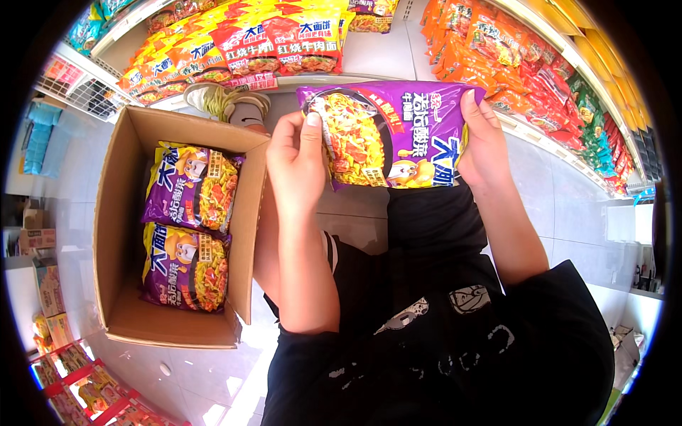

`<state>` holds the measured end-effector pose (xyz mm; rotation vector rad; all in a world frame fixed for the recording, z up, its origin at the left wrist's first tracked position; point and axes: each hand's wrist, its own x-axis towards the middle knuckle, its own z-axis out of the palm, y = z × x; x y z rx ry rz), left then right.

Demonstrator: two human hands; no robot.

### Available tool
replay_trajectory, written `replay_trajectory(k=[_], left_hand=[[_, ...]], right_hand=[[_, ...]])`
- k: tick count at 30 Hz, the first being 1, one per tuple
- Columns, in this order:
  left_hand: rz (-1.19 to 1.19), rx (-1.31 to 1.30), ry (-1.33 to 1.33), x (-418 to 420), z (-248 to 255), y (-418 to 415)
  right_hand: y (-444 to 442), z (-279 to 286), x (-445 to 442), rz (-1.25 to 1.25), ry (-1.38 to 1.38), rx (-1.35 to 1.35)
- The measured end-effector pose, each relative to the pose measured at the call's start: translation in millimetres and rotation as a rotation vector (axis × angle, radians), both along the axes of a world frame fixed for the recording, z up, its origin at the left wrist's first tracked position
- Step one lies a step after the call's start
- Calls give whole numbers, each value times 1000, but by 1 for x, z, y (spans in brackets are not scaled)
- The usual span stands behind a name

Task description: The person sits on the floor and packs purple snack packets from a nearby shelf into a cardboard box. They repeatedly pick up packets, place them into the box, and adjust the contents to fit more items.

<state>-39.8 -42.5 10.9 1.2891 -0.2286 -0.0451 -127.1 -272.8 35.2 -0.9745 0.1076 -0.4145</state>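
A purple and yellow packet of instant noodles [394, 138] is stretched between both of my hands, its printed face turned up. My left hand [298, 149] pinches one short end with the thumb on top. At the opposite end, my right hand [482, 138] grips the edge, thumb also on the front. To the left stands an open cardboard box [118, 213]. Inside it lie matching purple noodle packets; an upper packet [192, 186] and a lower packet [184, 266] show on top. Whatever lies beneath them is hidden.
Ahead, a white shelf [373, 50] carries yellow and red noodle packets [277, 42] on the left and orange packets [469, 53] on the right. Another purple packet [370, 15] stands farther back. My shoe [224, 104] is between box and shelf. Red racks [90, 383] fill the lower left.
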Motion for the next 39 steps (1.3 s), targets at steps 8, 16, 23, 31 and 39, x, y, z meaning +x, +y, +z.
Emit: replay_trajectory(k=[8, 16, 23, 31, 39], left_hand=[[373, 470, -396, 1, -14, -11], [305, 368, -353, 6, -17, -8], [33, 46, -264, 1, -6, 2], [-76, -269, -86, 5, -16, 5], [-47, 135, -123, 1, -13, 2]], right_hand=[[-7, -7, 0, -44, 55, 3], [-5, -10, 5, -32, 57, 28], [-4, -19, 9, -3, 101, 49], [9, -10, 24, 75, 81, 25], [-54, 11, 89, 27, 25, -389]])
